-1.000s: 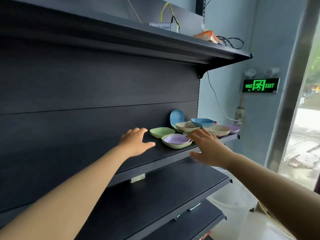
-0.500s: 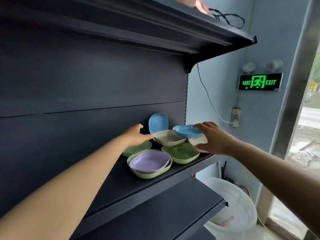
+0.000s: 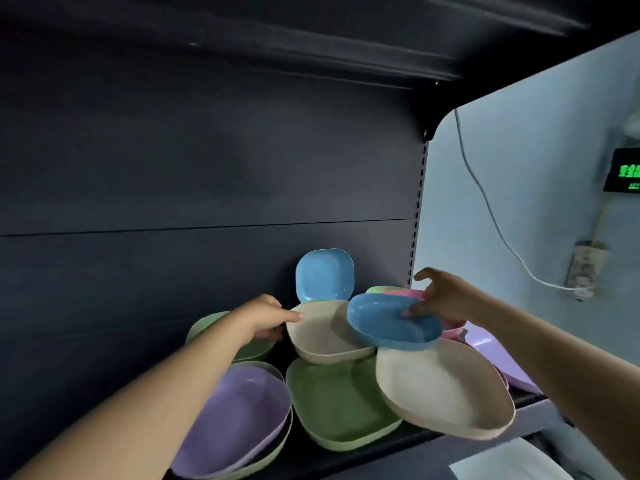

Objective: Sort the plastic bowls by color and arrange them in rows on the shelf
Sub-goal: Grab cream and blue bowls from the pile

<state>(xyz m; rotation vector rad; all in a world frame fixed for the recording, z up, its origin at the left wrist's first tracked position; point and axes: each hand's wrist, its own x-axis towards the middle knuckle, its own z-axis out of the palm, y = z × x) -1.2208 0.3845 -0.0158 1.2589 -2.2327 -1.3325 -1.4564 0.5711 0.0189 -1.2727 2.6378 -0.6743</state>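
Right hand (image 3: 446, 299): pinches the far rim of a blue bowl (image 3: 393, 322), thumb on the inside, the forefinger lifted free above; the bowl is tilted and raised over the pile.
Left hand (image 3: 261, 317): thumb on the near-left rim of a beige bowl (image 3: 325, 336), fingers curled under its edge.
Under the blue bowl: a larger beige bowl (image 3: 443, 386), jutting past the front edge of the shelf (image 3: 533, 415).
Behind: a second blue bowl (image 3: 324, 274) stands on edge against the dark back panel (image 3: 207, 168); pink bowls (image 3: 450, 329) and a bit of green rim lie behind the right hand.
Front row: a green bowl (image 3: 341, 407) in the middle, and left of it a lilac bowl (image 3: 239, 419) nested in a green one.
Under the left forearm: another green bowl (image 3: 256, 348).
Far right: a lilac bowl (image 3: 495, 358) partly hidden by the right arm.
Wall: a white cable (image 3: 491, 216) running down to a socket (image 3: 585, 268); a green lit sign (image 3: 625, 171) cut by the frame.
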